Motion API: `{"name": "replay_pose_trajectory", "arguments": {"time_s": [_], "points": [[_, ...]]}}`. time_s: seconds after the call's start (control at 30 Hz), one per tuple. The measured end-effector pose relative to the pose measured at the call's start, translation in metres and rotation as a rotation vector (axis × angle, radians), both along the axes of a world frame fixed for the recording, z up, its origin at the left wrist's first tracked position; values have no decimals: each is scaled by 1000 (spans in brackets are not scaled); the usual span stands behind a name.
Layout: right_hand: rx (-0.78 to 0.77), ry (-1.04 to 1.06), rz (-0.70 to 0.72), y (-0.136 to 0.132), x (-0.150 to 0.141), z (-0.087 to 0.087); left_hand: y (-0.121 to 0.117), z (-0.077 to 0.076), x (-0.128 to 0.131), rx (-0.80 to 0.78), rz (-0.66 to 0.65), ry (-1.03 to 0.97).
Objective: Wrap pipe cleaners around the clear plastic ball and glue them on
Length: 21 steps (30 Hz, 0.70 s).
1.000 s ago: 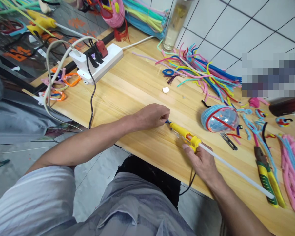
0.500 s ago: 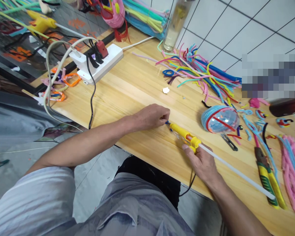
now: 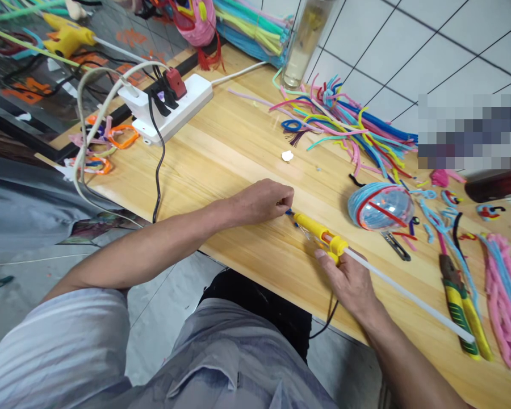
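My right hand (image 3: 352,278) is wrapped round a yellow hot glue gun (image 3: 313,227), with a long white glue stick (image 3: 409,292) sticking out of its back end. The gun's nozzle points left, close to my left hand (image 3: 268,201). That hand is closed in a pinch over the table, its fingertips turned toward the nozzle. A small blue piece (image 3: 288,211) shows at the fingertips by the nozzle; most of it is hidden. To the right lies a clear ball partly wrapped in light blue pipe cleaners (image 3: 368,204), crossed by red strips.
A white power strip (image 3: 174,108) with cables stands at the left. Loose pipe cleaners (image 3: 344,125) lie by the tiled wall, near a glass bottle (image 3: 300,51). Pliers (image 3: 460,307), a metal clip (image 3: 395,245) and a pink braid (image 3: 505,307) are at the right. Another glue gun (image 3: 68,35) rests upper left.
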State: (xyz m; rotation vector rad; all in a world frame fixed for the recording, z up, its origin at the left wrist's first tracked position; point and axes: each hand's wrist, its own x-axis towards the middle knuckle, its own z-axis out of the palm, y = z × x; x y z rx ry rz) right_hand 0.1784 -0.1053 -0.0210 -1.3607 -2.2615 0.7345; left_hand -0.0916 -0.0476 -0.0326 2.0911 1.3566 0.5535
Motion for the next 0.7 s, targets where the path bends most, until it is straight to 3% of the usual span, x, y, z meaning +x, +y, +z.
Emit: {"name": "replay_pose_trajectory", "arguments": {"time_s": [0.7], "points": [[11,-14,8,-1,1,-2,-1,6,0,-57,21,-23]]}}
